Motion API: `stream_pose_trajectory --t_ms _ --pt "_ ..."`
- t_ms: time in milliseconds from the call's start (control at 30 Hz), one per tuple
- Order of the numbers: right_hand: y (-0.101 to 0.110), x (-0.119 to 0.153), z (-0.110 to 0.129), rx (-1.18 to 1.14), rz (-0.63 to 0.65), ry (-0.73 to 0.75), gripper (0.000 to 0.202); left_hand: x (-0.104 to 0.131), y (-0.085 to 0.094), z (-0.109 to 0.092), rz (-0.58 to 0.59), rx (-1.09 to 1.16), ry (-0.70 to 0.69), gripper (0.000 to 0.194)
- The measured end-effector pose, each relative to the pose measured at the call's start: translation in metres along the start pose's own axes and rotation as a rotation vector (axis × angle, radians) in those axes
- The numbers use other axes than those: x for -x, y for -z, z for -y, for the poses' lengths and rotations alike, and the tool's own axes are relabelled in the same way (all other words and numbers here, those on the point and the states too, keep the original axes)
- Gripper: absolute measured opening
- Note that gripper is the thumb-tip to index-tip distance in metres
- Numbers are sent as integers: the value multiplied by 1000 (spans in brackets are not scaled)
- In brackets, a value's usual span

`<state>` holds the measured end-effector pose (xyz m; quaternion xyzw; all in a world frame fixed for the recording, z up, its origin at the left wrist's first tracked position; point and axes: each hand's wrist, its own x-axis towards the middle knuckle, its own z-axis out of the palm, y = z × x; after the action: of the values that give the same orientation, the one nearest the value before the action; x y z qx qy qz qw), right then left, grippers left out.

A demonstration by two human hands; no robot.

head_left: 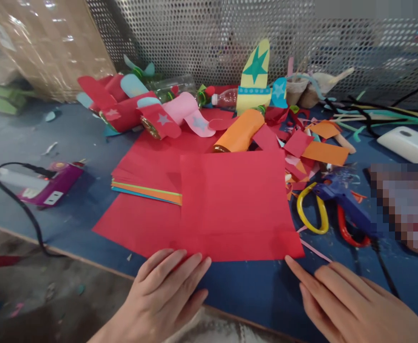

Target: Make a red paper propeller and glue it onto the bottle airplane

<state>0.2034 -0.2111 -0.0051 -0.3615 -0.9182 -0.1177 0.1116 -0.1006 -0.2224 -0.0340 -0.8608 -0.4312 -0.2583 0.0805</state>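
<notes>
A red paper sheet (235,200) lies over a stack of red paper (147,162) on the blue table; green, orange and blue edges show in the stack. Its right and lower edges curl or fold slightly. My left hand (169,290) rests at the sheet's lower left edge, palm down, fingers spread a little and holding nothing. My right hand (341,295) is by the lower right corner, its index fingertip touching the edge, with the fingers stretched out.
Paper-wrapped bottles, one orange (240,131), line the back before a perforated metal panel (201,43). Paper scraps (301,147), scissors with yellow and red handles (325,214) and a blue glue gun (348,200) are at right. A purple device (56,186) with a black cable is at left.
</notes>
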Motion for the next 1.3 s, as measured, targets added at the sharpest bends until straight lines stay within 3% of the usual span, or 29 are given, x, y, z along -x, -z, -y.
stream_pose_trajectory --t_ms 233,467,700,933,1200,1300 --pt "-22 22 9 -28 -15 -106 41 4 10 7 -20 -17 -4 23" --pt "-5 9 -1 -81 -29 -150 37 -1 14 17 -45 26 -10 21" --pt "-3 20 -5 -91 -5 -237 31 1 16 27 -50 109 74 15" --pt "6 -15 0 -138 -74 -36 39 -6 20 29 12 156 63 13" --pt "-14 -44 5 -183 -51 -24 47 -34 21 33 212 200 17 10" --pt "-16 -49 3 -163 -74 38 39 -41 24 36 187 206 -10 12"
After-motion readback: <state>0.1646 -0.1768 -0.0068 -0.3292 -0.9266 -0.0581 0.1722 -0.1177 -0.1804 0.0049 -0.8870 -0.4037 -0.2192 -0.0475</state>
